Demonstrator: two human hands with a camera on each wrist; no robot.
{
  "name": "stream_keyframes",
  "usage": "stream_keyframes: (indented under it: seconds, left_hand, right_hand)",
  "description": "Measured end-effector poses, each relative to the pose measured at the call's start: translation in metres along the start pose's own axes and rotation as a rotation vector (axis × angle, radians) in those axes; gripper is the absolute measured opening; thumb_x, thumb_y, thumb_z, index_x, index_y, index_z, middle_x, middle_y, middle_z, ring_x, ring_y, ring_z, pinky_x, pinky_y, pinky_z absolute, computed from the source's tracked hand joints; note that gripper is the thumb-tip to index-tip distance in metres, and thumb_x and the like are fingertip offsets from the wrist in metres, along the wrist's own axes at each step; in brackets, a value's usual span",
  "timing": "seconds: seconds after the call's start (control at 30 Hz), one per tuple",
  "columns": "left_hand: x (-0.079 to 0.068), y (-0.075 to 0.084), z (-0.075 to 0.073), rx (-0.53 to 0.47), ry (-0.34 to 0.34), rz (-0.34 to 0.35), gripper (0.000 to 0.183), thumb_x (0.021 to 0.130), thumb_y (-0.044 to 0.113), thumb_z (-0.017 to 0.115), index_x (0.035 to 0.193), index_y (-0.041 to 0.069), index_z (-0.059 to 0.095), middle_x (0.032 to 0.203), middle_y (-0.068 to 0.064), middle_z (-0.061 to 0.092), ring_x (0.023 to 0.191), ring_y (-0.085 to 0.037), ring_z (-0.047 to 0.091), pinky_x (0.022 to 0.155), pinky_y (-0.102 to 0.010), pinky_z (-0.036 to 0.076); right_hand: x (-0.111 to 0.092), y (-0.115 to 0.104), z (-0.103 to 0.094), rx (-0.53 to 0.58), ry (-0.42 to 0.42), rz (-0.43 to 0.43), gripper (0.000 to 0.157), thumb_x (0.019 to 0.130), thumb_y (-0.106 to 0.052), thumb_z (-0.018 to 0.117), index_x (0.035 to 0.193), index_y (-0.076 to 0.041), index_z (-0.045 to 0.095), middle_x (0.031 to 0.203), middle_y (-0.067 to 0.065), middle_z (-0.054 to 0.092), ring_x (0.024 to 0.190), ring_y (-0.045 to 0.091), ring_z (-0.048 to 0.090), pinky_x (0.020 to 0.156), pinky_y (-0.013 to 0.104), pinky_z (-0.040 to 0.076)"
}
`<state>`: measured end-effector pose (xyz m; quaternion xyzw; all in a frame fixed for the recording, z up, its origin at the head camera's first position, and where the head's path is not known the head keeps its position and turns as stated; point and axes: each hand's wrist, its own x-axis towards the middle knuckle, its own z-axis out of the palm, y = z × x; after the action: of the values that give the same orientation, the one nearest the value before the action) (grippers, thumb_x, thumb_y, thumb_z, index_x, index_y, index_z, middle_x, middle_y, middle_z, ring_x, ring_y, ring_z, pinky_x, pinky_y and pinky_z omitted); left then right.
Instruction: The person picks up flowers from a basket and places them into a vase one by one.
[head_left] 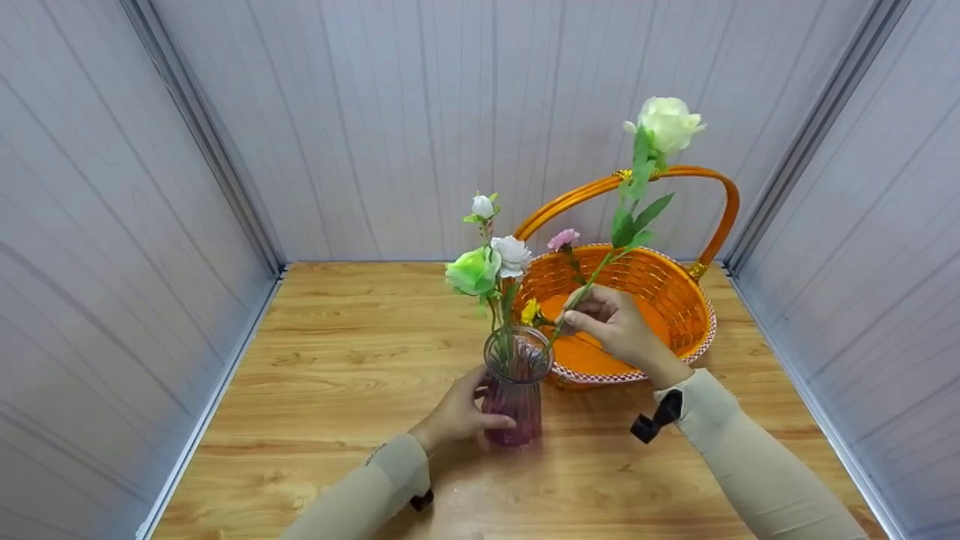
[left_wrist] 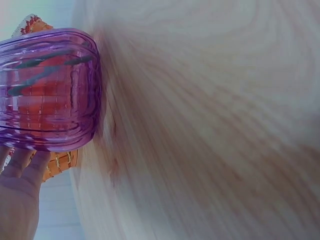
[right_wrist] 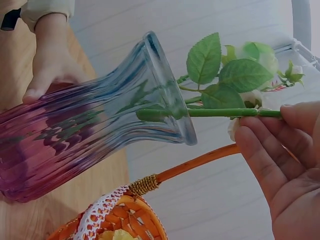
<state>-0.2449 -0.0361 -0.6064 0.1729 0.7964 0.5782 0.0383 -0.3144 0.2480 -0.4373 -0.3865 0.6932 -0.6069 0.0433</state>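
A ribbed glass vase [head_left: 517,405], clear at the mouth and purple-pink below, stands upright on the wooden table. My left hand [head_left: 459,409] holds it low on its left side, thumb in front. Between thumb and fingers, my right hand [head_left: 611,322] pinches the green stem of a pale cream rose [head_left: 667,126]. In the right wrist view, the cut end of that stem [right_wrist: 155,114] is just inside the vase's mouth. A green-white rose [head_left: 474,271], a white flower [head_left: 511,256] and a small white bud [head_left: 483,206] stand in the vase.
Behind my right hand sits an orange woven basket [head_left: 679,289] with a tall arched handle [head_left: 724,217]. A pink carnation [head_left: 564,239] and a yellow flower [head_left: 530,311] lie in it. Pale panel walls [head_left: 360,135] enclose the wooden table [head_left: 337,352] at the back and sides.
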Motion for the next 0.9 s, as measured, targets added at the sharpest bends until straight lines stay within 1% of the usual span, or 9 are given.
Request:
stream_keyframes:
  seconds: [0.07,0.17,0.23,0.33,0.47,0.6,0.7,0.77,0.9]
  left_hand:
    - [0.000,0.000,0.000,0.001,0.000,-0.003,0.093,0.079,0.029,0.099,0.158,0.017,0.051,0.154,-0.006,0.063,0.142,-0.031,0.061,0.125,-0.057,0.047]
    - [-0.001,-0.001,-0.001,0.004,0.000,0.004,0.091,0.079,0.028,0.098,0.157,0.016,0.052,0.153,-0.007,0.063,0.141,-0.032,0.061,0.125,-0.058,0.047]
    - [-0.001,-0.001,-0.001,0.002,-0.002,0.003,0.090,0.080,0.027,0.098,0.157,0.016,0.052,0.152,-0.006,0.064,0.141,-0.032,0.061,0.125,-0.058,0.047]
    - [-0.001,0.000,-0.001,-0.004,-0.002,0.005,0.089,0.082,0.026,0.098,0.157,0.016,0.051,0.152,-0.007,0.064,0.141,-0.032,0.061,0.125,-0.060,0.046]
    - [-0.002,0.000,-0.002,-0.011,-0.005,-0.001,0.090,0.082,0.026,0.097,0.158,0.018,0.050,0.153,-0.007,0.064,0.142,-0.033,0.060,0.126,-0.062,0.045]
    - [-0.001,0.001,-0.002,-0.013,-0.007,-0.007,0.091,0.081,0.027,0.098,0.159,0.022,0.050,0.154,-0.004,0.063,0.143,-0.033,0.059,0.126,-0.062,0.045]
    - [-0.001,0.002,-0.002,-0.013,-0.006,-0.016,0.091,0.081,0.027,0.098,0.159,0.024,0.051,0.156,-0.001,0.062,0.144,-0.031,0.059,0.126,-0.061,0.045]
    - [-0.001,0.002,-0.002,-0.010,-0.007,-0.015,0.092,0.081,0.027,0.098,0.159,0.023,0.050,0.157,-0.002,0.061,0.145,-0.031,0.059,0.126,-0.061,0.045]
    - [-0.002,0.003,-0.001,-0.009,-0.009,-0.021,0.092,0.081,0.026,0.098,0.159,0.024,0.050,0.157,-0.003,0.061,0.145,-0.034,0.058,0.126,-0.062,0.045]
  right_hand:
    - [0.001,0.001,0.002,0.002,-0.022,-0.005,0.014,0.106,0.005,0.062,0.112,0.017,0.062,0.100,0.003,0.081,0.087,0.010,0.079,0.083,0.029,0.070]
    - [0.002,0.002,0.006,-0.017,-0.043,0.000,0.014,0.105,0.005,0.063,0.115,0.016,0.061,0.101,0.018,0.079,0.088,0.011,0.079,0.084,0.029,0.069]
    - [0.003,0.002,0.009,-0.030,-0.052,0.020,0.016,0.106,0.004,0.063,0.118,0.014,0.059,0.102,0.028,0.077,0.089,0.012,0.079,0.085,0.029,0.069]
    - [0.005,0.001,0.014,-0.027,-0.060,0.064,0.019,0.106,0.004,0.063,0.122,0.009,0.054,0.103,0.038,0.073,0.091,0.015,0.080,0.087,0.030,0.069]
    - [0.009,0.000,0.020,-0.039,-0.057,0.104,0.025,0.106,0.003,0.062,0.125,0.005,0.046,0.102,0.039,0.074,0.091,0.018,0.081,0.089,0.031,0.069]
    - [0.011,0.001,0.024,-0.090,-0.060,0.097,0.024,0.109,0.000,0.060,0.125,0.002,0.043,0.100,0.033,0.077,0.090,0.022,0.081,0.089,0.030,0.069]
    - [0.011,0.002,0.027,-0.105,-0.066,0.064,0.016,0.112,-0.001,0.054,0.123,0.004,0.044,0.097,0.031,0.077,0.087,0.025,0.080,0.085,0.031,0.069]
    - [0.012,0.003,0.029,-0.101,-0.062,0.037,0.013,0.113,-0.002,0.050,0.120,0.009,0.046,0.095,0.031,0.077,0.083,0.026,0.079,0.081,0.031,0.070]
    - [0.012,0.005,0.033,-0.073,-0.038,0.006,0.022,0.116,-0.005,0.042,0.117,0.015,0.051,0.092,0.032,0.073,0.079,0.020,0.076,0.074,0.029,0.068]
